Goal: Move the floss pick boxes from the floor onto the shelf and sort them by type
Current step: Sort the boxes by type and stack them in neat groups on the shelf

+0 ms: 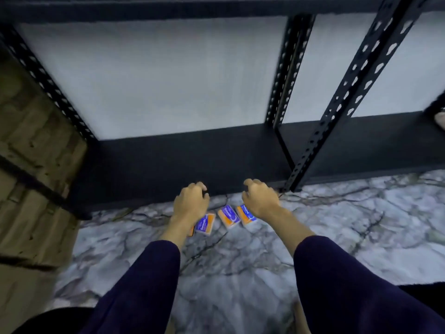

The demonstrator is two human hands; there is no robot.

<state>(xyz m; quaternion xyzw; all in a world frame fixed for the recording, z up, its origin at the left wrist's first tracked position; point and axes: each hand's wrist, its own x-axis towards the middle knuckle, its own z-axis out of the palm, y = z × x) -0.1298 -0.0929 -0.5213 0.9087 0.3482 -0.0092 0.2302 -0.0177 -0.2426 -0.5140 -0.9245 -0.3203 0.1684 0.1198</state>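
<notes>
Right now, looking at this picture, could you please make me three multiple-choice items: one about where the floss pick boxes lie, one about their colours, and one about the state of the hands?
1. Where are the floss pick boxes?
A. On the marble floor in front of the shelf
B. On the bottom shelf board
C. In the person's hands

2. Which colours show on the boxes?
A. Green and white
B. Blue and orange
C. Red and black

3. How are the left hand and right hand?
A. Each grips a box
B. Both lie flat on the floor
C. Both have curled fingers near the front edge of the black shelf; no box is seen in them

Answers:
1 A: the boxes lie on the veined floor, below the hands.
2 B: each lid is blue with an orange band.
3 C: the fingers curl and the boxes lie apart on the floor.
</notes>
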